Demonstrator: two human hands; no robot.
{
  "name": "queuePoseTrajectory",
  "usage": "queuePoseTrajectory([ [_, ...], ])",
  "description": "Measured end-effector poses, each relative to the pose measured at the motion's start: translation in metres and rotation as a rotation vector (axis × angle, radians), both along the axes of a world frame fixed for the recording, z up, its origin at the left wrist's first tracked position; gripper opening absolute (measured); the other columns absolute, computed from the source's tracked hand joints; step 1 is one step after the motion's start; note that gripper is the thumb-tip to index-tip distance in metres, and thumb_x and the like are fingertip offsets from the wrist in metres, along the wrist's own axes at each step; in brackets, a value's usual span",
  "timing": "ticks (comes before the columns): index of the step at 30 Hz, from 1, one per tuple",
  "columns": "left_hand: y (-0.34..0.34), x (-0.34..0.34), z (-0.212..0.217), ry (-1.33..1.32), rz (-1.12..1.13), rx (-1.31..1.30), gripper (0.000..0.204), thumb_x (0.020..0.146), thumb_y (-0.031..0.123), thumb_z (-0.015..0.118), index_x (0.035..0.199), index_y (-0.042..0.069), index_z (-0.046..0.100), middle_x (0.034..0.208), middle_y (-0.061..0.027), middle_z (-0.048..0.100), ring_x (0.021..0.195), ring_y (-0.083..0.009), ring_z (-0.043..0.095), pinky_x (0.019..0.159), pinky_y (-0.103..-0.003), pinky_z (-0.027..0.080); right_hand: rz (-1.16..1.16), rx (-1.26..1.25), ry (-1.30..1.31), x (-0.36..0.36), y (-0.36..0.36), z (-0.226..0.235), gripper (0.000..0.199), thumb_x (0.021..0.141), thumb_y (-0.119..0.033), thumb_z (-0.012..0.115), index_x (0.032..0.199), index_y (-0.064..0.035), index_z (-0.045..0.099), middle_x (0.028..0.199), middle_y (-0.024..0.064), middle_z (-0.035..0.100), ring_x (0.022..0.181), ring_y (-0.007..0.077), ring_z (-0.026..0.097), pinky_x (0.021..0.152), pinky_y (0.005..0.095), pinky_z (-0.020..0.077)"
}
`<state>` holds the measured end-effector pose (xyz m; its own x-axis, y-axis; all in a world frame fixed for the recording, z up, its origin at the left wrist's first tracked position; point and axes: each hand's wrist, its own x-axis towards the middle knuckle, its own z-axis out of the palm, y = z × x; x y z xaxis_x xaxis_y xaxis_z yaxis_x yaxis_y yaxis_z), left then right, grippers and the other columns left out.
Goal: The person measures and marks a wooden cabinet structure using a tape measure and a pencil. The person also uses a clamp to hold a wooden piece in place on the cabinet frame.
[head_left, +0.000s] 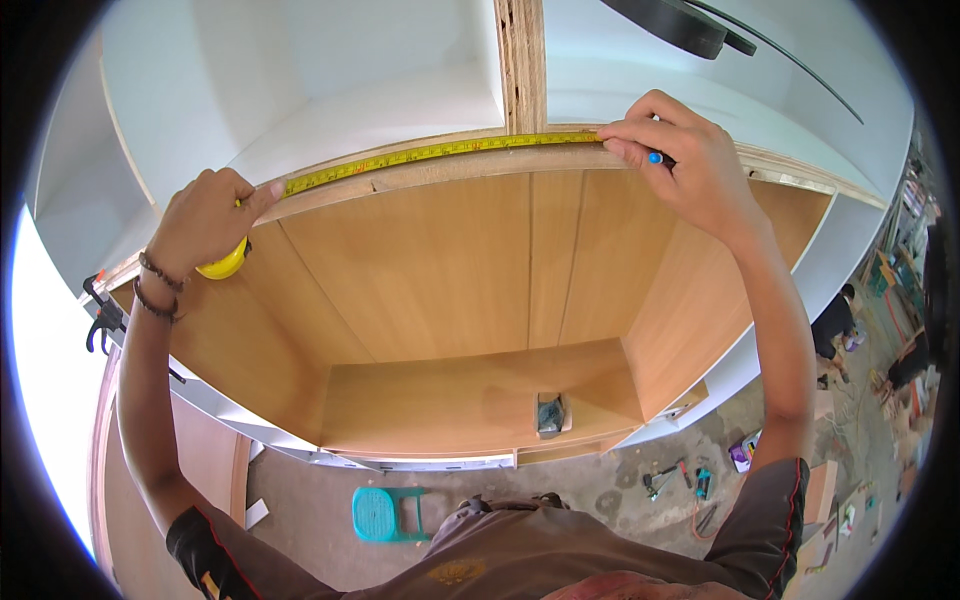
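My left hand (208,222) grips a yellow tape measure case (226,265) against the left part of a cabinet's plywood front edge (450,165). The yellow tape blade (430,152) runs rightward along that edge. My right hand (678,160) presses the blade's far end down on the edge and also holds a blue-tipped pen (655,157) between its fingers. A raw wood upright (521,62) stands just behind the blade's middle. Below the edge lies the brown-lined cabinet interior (450,290).
A small dark block (550,413) lies on the cabinet's lower shelf. A black clamp (100,320) grips the left side panel. On the concrete floor are a teal plastic stool (385,513), hand tools (680,480) and scraps. A person (835,325) crouches at the right.
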<state>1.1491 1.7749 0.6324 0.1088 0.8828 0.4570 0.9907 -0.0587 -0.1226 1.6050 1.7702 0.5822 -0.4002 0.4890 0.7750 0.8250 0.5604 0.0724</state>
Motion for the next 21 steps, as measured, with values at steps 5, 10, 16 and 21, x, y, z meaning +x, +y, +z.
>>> queuePoseTrajectory([
  [5,0.001,0.004,0.006,0.001,0.049,-0.053,0.074,0.095,0.066,0.059,0.074,-0.004,0.073,0.061,-0.0170,0.063,0.059,-0.0266,0.063,0.063,-0.041,0.052,0.067,0.036,0.062,0.005,0.003,-0.004,0.012,0.090,-0.009,0.066,0.095,-0.0122,0.076,0.090,-0.0015,0.067,0.072,0.0209,0.064,0.065,0.0353,0.0503],
  [10,0.003,0.003,0.006,-0.029,0.087,-0.079,0.078,0.093,0.070,0.059,0.069,-0.004,0.070,0.061,-0.0148,0.063,0.061,-0.0246,0.063,0.063,-0.040,0.052,0.102,0.054,0.063,0.007,0.006,-0.003,0.010,0.091,-0.008,0.066,0.094,-0.0101,0.075,0.090,0.0003,0.066,0.075,0.0239,0.064,0.067,0.0366,0.0506],
  [16,0.005,-0.002,0.001,-0.020,0.026,-0.022,0.079,0.094,0.070,0.056,0.075,-0.005,0.074,0.059,-0.0158,0.063,0.056,-0.0247,0.063,0.059,-0.039,0.053,0.119,0.078,0.046,0.008,0.008,-0.002,0.011,0.090,-0.005,0.064,0.094,-0.0095,0.073,0.090,0.0008,0.065,0.076,0.0246,0.063,0.068,0.0373,0.0503],
  [21,0.012,-0.005,0.005,-0.003,0.046,-0.097,0.079,0.095,0.068,0.057,0.072,-0.006,0.071,0.056,-0.0141,0.060,0.051,-0.0218,0.060,0.055,-0.037,0.051,0.057,0.112,-0.025,0.007,0.009,-0.005,0.017,0.082,0.003,0.061,0.094,-0.0084,0.067,0.091,-0.0009,0.064,0.074,0.0232,0.062,0.065,0.0360,0.0503],
])
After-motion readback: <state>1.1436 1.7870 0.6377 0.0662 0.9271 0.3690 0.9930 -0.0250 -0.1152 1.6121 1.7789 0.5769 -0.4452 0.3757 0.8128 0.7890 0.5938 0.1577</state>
